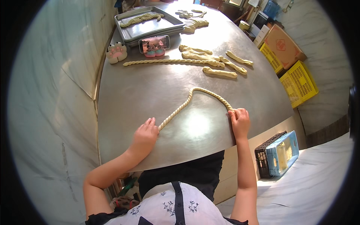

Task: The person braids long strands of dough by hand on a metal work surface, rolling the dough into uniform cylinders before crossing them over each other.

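A long twisted rope of dough point(180, 108) lies on the steel table, bent into an arch with its peak away from me. My left hand point(144, 136) rests over its left end, fingers extended and hiding the tip. At the other end, my right hand point(240, 121) pinches the dough between thumb and fingers. Farther up the table lies a second twisted dough rope point(168, 61), nearly straight. To its right are several plain dough strips point(220, 72), some lying against each other.
Stacked metal trays point(123, 35) stand at the back left, a braided dough piece point(142, 19) in the top one. Before them a phone point(154, 44) leans on a stand beside a paw-shaped object point(116, 53). More dough point(195, 24) lies behind. Crates point(299, 83) stand right of the table.
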A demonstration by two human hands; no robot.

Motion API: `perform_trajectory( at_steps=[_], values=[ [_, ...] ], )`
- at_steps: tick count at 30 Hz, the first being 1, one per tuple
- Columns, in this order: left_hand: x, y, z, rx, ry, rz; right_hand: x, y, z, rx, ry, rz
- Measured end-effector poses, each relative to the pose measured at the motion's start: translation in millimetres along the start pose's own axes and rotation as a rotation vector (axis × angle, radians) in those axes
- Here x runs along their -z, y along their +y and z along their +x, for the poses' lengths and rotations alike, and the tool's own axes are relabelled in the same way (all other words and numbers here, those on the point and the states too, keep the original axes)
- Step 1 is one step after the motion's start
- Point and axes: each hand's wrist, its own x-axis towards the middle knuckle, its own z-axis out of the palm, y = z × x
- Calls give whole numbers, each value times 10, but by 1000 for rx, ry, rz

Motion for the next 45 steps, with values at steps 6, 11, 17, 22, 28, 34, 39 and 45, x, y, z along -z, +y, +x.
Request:
perform_trajectory(
  at_steps=[6,11,17,22,28,34,39,45],
  values=[
    [1277,-295,552,180,-718,-621,887,-341,137,-464,-565,690],
    [1689,-1842,315,311,-221,-1496,1950,483,302,-256,-611,856],
    [433,-3361,-444,527,93,-24,2661,2684,-646,-541,95,-291],
    [180,-2263,66,649,447,-361,2143,1744,-581,-538,639,99],
    [-334,-973,644,83,300,3,431,-145,-750,-109,-206,-314],
    [-417,-1396,850,438,87,-132,347,1146,105,-455,8,-738],
    [-342,-956,471,289,70,168,330,1217,81,-190,119,-613],
    [206,-582,76,275,-256,-14,412,663,-459,0,-77,-616]
  ],
)
